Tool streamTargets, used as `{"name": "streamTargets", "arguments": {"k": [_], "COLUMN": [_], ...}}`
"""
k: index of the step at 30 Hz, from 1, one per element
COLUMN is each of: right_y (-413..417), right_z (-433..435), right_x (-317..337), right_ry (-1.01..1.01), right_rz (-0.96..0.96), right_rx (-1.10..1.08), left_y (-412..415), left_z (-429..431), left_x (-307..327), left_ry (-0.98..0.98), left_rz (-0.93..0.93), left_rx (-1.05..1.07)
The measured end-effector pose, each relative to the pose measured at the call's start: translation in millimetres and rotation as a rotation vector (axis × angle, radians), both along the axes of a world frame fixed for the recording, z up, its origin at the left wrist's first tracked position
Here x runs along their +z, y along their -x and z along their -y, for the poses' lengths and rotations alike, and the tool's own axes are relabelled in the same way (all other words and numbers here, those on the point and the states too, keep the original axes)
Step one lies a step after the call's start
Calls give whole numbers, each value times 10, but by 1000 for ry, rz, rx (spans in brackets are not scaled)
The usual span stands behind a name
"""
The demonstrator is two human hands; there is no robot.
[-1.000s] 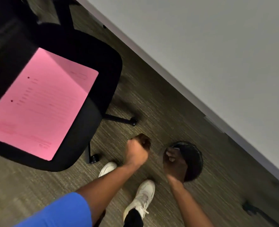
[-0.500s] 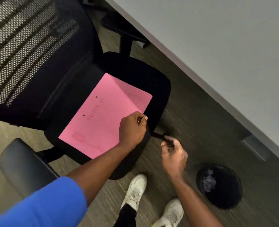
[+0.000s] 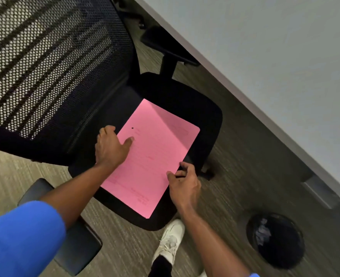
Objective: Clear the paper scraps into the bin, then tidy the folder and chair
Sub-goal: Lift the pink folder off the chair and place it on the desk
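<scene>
A pink folder [image 3: 155, 156] lies flat on the black seat of an office chair [image 3: 205, 116]. My left hand [image 3: 110, 148] holds the folder's left edge, thumb lying on top and fingers curled at the edge. My right hand [image 3: 184, 183] pinches the folder's right edge near the seat's front corner. A round black bin [image 3: 285, 254] stands on the carpet at the lower right, with crumpled paper scraps [image 3: 263, 232] inside it.
The chair's mesh backrest [image 3: 45, 56] fills the upper left; its armrests [image 3: 73, 242] stick out on both sides. A grey desk [image 3: 265, 56] runs diagonally along the right, close to the seat. My white shoe [image 3: 171, 238] is just below the seat's front.
My view has swung from the bin up to the chair. Both hands left the bin and moved onto the folder, the left hand sliding from its right edge to its left edge.
</scene>
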State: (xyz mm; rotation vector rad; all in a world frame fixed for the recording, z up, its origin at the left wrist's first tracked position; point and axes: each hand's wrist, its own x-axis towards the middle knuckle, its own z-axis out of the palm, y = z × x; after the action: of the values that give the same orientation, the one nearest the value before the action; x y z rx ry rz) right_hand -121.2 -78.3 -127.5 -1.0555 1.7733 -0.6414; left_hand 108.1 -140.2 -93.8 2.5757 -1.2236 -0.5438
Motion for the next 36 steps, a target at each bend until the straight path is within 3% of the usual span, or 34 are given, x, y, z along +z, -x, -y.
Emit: {"name": "streamTargets", "arguments": {"k": [6,14,28,36], "right_y": [-65,170,840,1420], "right_z": [-6,-108,-460,-619], "right_x": [60,172,1192,1900], "right_ry": [-13,-44,-140,-5], "right_rz": [-50,49,78,75], "right_rx": [-3,34,83,132], "left_y": [46,59,566,1010], "left_z": [-2,-189,-941,-1235], "left_x": [-33,165,1054,1621], "left_ry": [-12,-1,105,207], "left_rz": [-82,-206,-428,-434], "left_rx": [52,167,270,239]}}
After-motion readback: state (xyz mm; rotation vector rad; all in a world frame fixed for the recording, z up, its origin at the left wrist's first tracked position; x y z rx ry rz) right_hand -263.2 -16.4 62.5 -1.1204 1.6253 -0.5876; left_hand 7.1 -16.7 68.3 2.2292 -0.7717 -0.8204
